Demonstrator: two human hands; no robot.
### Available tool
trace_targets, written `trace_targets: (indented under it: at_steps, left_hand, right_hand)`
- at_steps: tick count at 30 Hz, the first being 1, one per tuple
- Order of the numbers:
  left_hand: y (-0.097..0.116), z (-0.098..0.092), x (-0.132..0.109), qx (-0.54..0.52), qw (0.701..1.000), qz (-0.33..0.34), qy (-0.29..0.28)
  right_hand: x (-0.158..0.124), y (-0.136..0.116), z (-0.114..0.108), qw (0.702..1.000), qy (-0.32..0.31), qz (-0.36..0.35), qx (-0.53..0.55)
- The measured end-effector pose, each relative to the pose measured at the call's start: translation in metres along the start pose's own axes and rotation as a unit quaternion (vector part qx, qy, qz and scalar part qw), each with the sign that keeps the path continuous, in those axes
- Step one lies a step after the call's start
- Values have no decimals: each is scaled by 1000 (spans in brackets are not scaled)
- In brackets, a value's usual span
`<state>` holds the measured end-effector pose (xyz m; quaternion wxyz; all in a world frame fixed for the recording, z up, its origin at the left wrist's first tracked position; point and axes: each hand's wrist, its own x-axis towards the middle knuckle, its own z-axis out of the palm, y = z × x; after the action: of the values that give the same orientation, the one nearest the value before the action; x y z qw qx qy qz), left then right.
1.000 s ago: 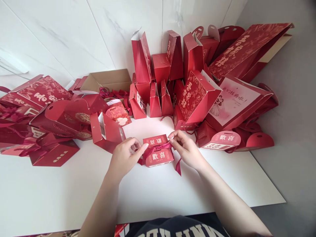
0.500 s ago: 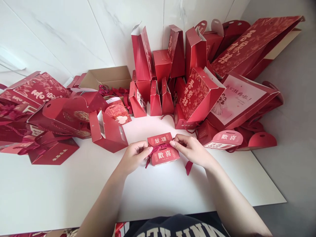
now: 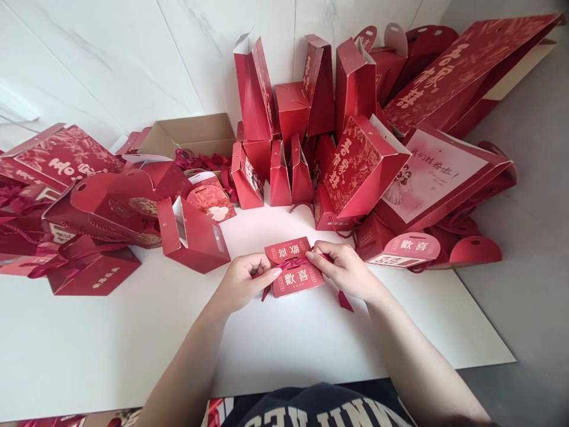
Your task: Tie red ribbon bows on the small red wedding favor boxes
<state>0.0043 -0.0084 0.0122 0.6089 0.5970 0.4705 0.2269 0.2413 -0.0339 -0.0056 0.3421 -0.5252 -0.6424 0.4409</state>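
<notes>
A small red gift box (image 3: 297,283) with pale characters lies on the white table (image 3: 284,344) between my hands. Across its top runs a dark red ribbon (image 3: 297,261), crossed near the middle of the box. At the box's left side, my left hand (image 3: 244,279) pinches the ribbon between thumb and fingers. My right hand (image 3: 344,267) grips the ribbon at the upper right of the box, fingertips pressed together. A loose ribbon end (image 3: 345,300) hangs below my right hand. The fingers partly hide both sides of the box.
Red gift bags (image 3: 355,166) stand crowded at the back and right. A brown carton (image 3: 191,133) with ribbons stands behind left. An upright red box (image 3: 195,236) is near my left hand, and a ribbon-tied box (image 3: 95,267) sits farther left. A grey wall borders the right.
My left thumb has moved slightly right over the box. The ribbon is drawn up tighter toward my right hand, and its loose end has shifted right. The camera view has shifted slightly.
</notes>
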Motion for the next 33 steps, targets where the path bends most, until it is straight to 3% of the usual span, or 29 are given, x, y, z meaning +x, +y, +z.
trace_targets:
  at_steps: [11,19,25,28,33]
  left_hand:
    - [-13,-7,6,9,1000,3,0]
    - [-7,-11,2,51,999,-8,-1]
    - [-2,-13,0,32,998,-54,-26]
    - [-4,-14,2,10,998,-43,-38]
    - [-9,-12,3,6,1000,13,9]
  right_hand:
    - [0,3,-1,1000,-25,1,12]
    - [0,3,-5,999,-45,20,23]
    - [-2,-5,-4,1000,-22,0,-7]
    - [-1,-3,0,1000,-7,-20,-6]
    - [2,1,3,992,78,-91,-42]
